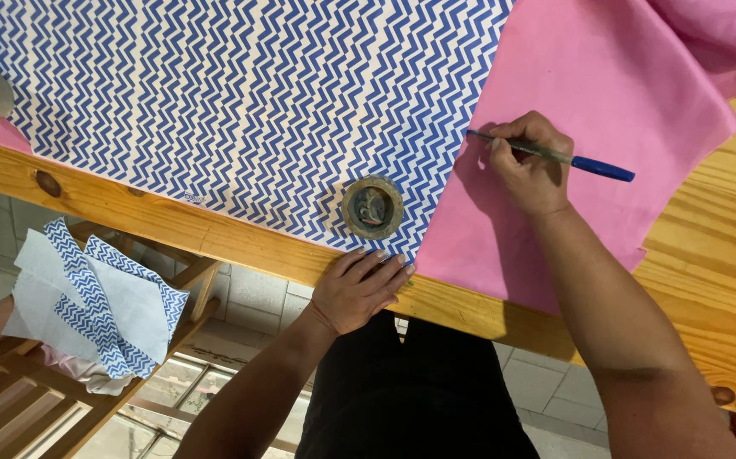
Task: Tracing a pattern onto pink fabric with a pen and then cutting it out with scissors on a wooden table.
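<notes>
Steady now: left hand (358,289) flat at the desk (215,234) edge, fingers spread, pinning zigzag fabric (240,93). Further out, right hand (531,166) clamped on blue pen (555,156), tip on pink cloth (572,93); best drawn slowly, cloth held taut.

A slim blue plastic pen (555,156) lies nearly level, tip toward the zigzag cloth, resting on a flat sheet of pink fabric (589,93). The pink fabric overlaps the right edge of a blue-and-white zigzag-patterned cloth (240,93) spread flat, its lower corner near the cloth's hem.
</notes>
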